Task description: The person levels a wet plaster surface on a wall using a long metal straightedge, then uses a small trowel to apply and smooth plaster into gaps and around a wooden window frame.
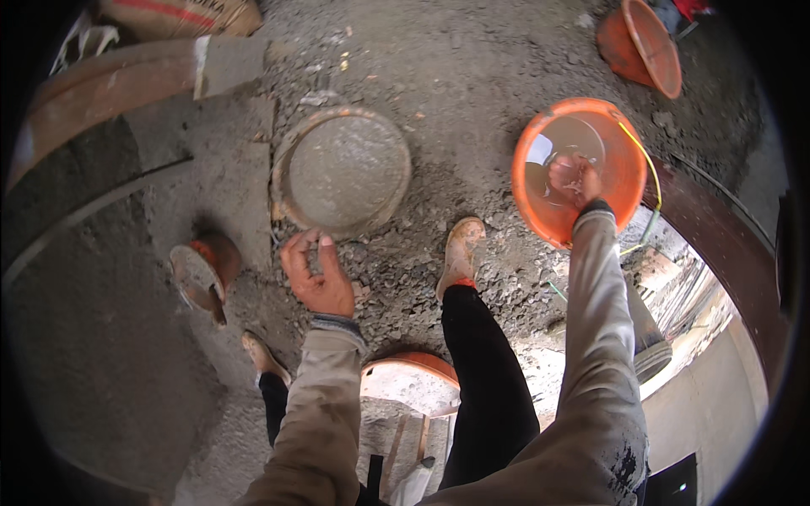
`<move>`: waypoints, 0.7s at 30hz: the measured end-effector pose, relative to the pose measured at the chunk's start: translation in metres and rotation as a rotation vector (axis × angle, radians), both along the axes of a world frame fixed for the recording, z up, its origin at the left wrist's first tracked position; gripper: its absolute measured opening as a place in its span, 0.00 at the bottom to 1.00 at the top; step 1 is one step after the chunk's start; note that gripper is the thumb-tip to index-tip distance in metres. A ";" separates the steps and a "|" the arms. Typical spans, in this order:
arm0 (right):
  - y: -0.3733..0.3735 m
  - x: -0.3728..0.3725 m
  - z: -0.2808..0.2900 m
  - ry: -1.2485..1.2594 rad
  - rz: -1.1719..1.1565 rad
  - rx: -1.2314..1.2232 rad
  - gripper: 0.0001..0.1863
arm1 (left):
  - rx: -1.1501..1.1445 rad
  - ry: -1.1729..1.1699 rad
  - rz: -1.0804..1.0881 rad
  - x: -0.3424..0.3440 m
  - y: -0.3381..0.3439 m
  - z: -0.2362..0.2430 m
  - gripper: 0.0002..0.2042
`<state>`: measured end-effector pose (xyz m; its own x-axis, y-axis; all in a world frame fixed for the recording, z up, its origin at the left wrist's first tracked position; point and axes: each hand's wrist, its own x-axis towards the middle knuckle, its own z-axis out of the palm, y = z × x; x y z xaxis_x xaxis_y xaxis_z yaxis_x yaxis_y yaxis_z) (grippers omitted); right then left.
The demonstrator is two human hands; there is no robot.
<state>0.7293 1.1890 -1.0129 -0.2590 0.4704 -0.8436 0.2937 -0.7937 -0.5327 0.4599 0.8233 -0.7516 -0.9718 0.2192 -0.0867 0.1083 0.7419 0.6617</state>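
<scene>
My left hand (317,274) hovers at the near rim of a round tub (285,211) filled with wet grey cement mix (346,169). Its fingers are loosely curled and the thumb stands apart; I see nothing between them. My right hand (577,179) reaches down into an orange bucket (623,190) of murky water (565,135). Ripples surround the fingers, which are partly under the surface, so I cannot tell how they are closed or whether they hold anything. A yellow-sleeved wire handle (641,148) hangs over the bucket's right side.
A small cement-caked bucket (221,253) stands left of my left hand. An orange basin (411,384) lies between my legs. Rubble (388,278) covers the ground around my shoe (462,249). Another orange tub (645,51) tilts at far right; a paper sack (186,17) lies far left.
</scene>
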 end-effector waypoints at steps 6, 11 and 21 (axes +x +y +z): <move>-0.140 -0.142 0.262 0.520 0.567 -0.437 0.19 | 0.756 -0.676 0.908 -0.030 -0.056 0.027 0.10; -0.372 -0.264 0.399 0.897 0.904 -0.087 0.22 | 1.041 -0.752 0.990 -0.087 -0.185 0.085 0.15; -0.160 -0.106 0.205 -0.017 0.130 0.615 0.13 | 0.385 -0.510 1.086 -0.170 -0.337 0.090 0.27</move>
